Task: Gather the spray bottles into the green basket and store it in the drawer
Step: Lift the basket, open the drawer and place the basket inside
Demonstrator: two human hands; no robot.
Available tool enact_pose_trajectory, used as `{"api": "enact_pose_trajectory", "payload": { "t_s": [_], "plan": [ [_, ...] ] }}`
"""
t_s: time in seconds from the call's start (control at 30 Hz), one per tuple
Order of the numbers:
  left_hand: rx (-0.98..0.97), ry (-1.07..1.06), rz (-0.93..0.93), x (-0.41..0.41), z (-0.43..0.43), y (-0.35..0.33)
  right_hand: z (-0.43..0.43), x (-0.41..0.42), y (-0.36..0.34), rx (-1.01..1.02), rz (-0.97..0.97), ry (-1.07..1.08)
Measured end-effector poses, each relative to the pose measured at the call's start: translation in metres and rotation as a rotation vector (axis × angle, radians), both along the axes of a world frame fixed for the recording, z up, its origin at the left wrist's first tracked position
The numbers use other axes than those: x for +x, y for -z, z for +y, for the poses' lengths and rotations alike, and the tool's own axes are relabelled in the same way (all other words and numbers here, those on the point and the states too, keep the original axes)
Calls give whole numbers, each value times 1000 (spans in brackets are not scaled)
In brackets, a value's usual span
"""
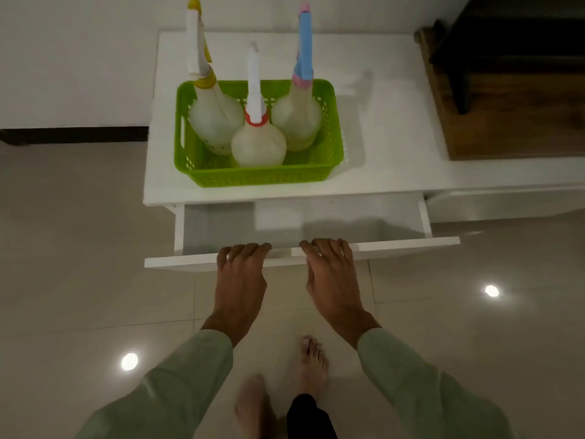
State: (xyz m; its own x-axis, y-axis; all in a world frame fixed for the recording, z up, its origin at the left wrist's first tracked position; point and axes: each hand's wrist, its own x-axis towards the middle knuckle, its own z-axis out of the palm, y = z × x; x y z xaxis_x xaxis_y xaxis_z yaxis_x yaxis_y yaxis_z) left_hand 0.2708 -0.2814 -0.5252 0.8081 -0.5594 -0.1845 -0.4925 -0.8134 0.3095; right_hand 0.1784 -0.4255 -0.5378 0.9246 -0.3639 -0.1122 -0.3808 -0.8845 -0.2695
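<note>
Drawer (300,255) front is being gripped along its top edge by both hands: left hand (242,274) and right hand (332,274), fingers curled over the panel; drawer is standing partly open, interior looking empty. Green basket (258,177) is sitting on the white cabinet top (395,147), directly above, with three spray bottles upright inside: yellow-capped (215,118), red-capped (258,144), blue-nozzled (297,118). Gathering is judged done. Basket is likely light but flexible thin plastic; load is top-heavy, bottles likely to tip. Best taken by both end-wall handle slots (183,131), kept level.
</note>
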Motion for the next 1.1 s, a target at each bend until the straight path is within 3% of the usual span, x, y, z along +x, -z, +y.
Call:
{"api": "enact_pose_trajectory", "payload": {
  "t_s": [0.23, 0.5, 0.73, 0.87, 1.1],
  "plan": [
    [-3, -9, 49, -38, 21, -5, 24, -45, 3, 47, -64, 61],
    [35, 11, 148, -71, 43, -14, 47, -81, -11, 70, -11, 85],
    [-56, -33, 352, -76, 54, -25, 55, -96, -24, 194, 62, 112],
    [-211, -148, 415, -59, 51, -42, 42, -79, -41, 305, -9, 207],
    [-603, -478, 254, 11, 21, -83, -10, 2, -86, 553, -235, 439]
  ]
}}
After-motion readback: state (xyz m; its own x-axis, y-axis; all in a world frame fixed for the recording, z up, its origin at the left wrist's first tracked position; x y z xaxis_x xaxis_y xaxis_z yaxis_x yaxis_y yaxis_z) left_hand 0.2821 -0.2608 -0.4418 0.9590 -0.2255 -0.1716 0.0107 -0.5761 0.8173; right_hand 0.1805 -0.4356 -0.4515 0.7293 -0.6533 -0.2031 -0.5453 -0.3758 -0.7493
